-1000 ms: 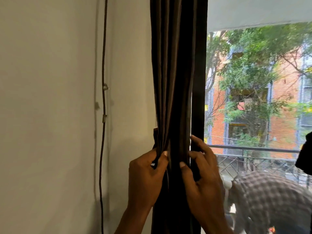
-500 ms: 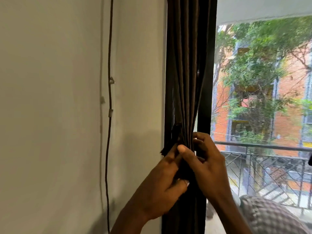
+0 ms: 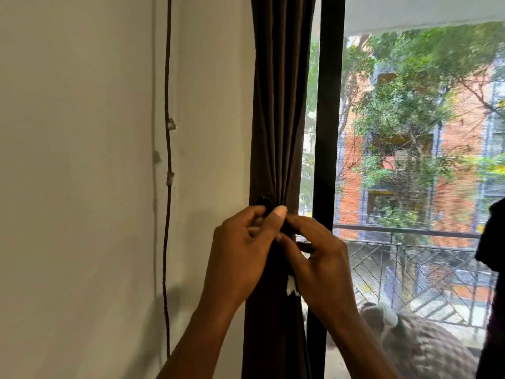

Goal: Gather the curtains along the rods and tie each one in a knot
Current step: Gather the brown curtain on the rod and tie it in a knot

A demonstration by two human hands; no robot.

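A dark brown curtain (image 3: 278, 110) hangs in tight vertical folds beside the window's black frame (image 3: 326, 132). It is bunched narrow at about mid height. My left hand (image 3: 243, 253) grips the bunched folds from the left, thumb pressed across the front. My right hand (image 3: 319, 263) pinches the same bunch from the right, fingers curled behind it. Both hands touch each other over the fabric. The curtain rod is out of view above. Whether a knot has formed under the hands is hidden.
A cream wall (image 3: 82, 187) fills the left, with a thin brown cable (image 3: 168, 214) clipped down it. Through the mesh window are a balcony railing (image 3: 410, 247), trees and an orange building. A checked cloth (image 3: 420, 348) lies low right; a dark object (image 3: 492, 242) is at the right edge.
The hands have come together and squeezed the loose folds into a narrow bunch. A gap with light now shows between the curtain and the window frame. The view has shifted left.
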